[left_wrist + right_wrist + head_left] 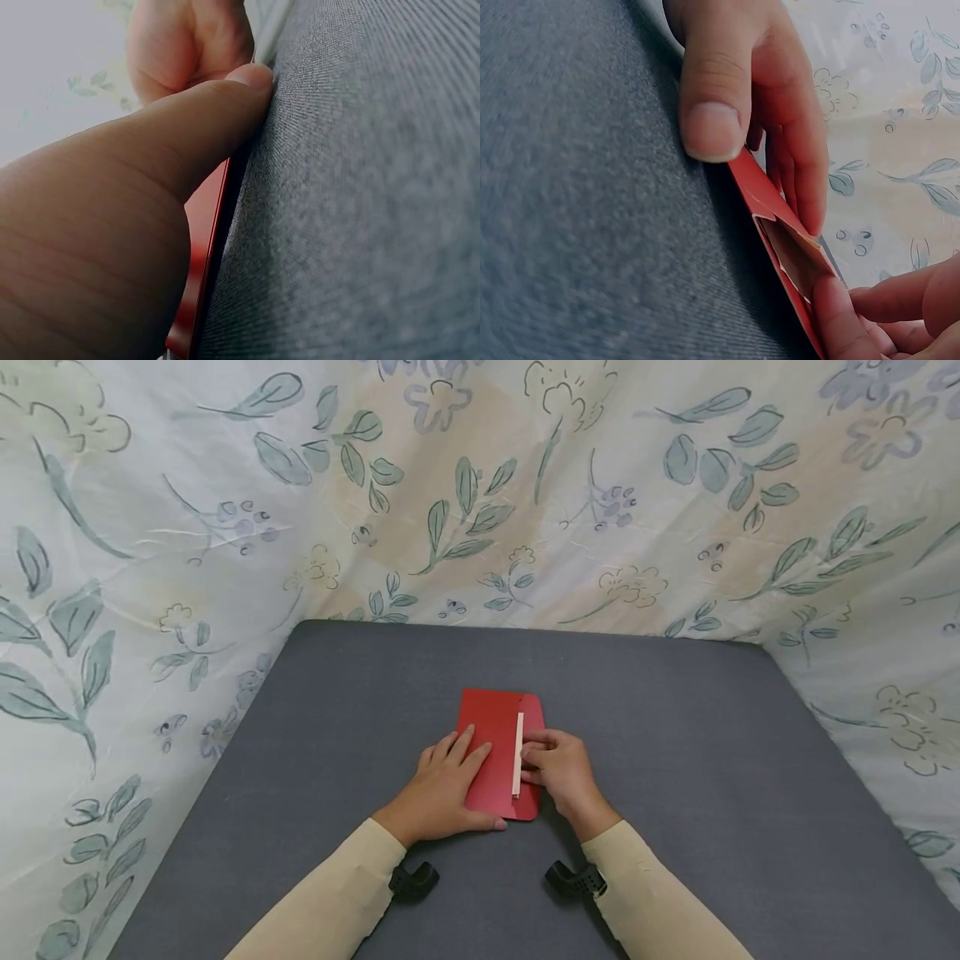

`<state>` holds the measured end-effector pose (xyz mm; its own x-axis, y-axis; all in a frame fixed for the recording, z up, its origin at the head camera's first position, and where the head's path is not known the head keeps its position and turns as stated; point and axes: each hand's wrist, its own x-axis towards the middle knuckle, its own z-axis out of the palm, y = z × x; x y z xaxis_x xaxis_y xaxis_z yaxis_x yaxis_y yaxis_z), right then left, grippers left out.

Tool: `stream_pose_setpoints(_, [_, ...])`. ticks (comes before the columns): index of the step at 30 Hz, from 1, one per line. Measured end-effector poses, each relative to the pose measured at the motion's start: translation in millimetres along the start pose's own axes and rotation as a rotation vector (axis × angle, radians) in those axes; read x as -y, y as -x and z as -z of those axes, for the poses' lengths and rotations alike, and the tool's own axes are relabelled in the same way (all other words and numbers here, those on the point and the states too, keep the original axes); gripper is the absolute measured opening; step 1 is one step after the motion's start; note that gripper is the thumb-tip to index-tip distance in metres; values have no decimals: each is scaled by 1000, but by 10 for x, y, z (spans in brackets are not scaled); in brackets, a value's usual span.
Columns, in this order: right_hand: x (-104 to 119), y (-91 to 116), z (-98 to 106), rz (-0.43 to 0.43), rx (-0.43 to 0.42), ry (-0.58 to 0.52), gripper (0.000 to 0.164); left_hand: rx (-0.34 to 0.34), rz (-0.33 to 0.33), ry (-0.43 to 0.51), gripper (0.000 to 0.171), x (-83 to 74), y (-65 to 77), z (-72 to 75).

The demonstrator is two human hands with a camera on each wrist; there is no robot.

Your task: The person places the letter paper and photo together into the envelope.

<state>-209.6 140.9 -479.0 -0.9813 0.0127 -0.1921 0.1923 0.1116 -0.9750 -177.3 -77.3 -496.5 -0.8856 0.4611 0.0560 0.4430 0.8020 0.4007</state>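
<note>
A red envelope [493,760] lies on the grey cloth, with its flap folded out along the right side. A narrow cream strip [518,756] runs along its opening. My left hand [446,785] rests on the envelope's left part with fingers spread, its thumb near the bottom edge. My right hand [562,768] pinches the envelope at the opening side. In the right wrist view, the envelope's mouth [789,251] gapes and shows a brownish inside, with right-hand fingers [836,315] at its edge. In the left wrist view, the left thumb [225,101] partly hides the red edge.
Grey cloth [375,693] covers the table around the envelope. A floral curtain [480,527] surrounds the table at the back and sides. Black wrist devices [414,882] sit at both cream sleeves [322,902].
</note>
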Motion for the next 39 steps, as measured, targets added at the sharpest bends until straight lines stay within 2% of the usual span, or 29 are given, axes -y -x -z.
stream_pose_setpoints(14, [-27, -1, -72, 8, 19, -61, 28, -27, -15, -21, 113, -22, 6, -4])
stream_pose_setpoints(28, [-5, 47, -28, -7, 66, -126, 37, -38, -17, -25, 111, -47, 0, -9])
stream_pose_setpoints(32, [-21, 18, 5, 43, 52, -144, 37, -66, 14, -40, 111, -32, -9, -20])
stream_pose_setpoints(36, [-46, -36, 64, 147, 9, -137, 33, -91, 59, -46, 111, 5, -10, -33])
stream_pose_setpoints(39, [-64, -78, 110, 239, -39, -88, 28, -109, 90, -45, 111, 39, -11, -42])
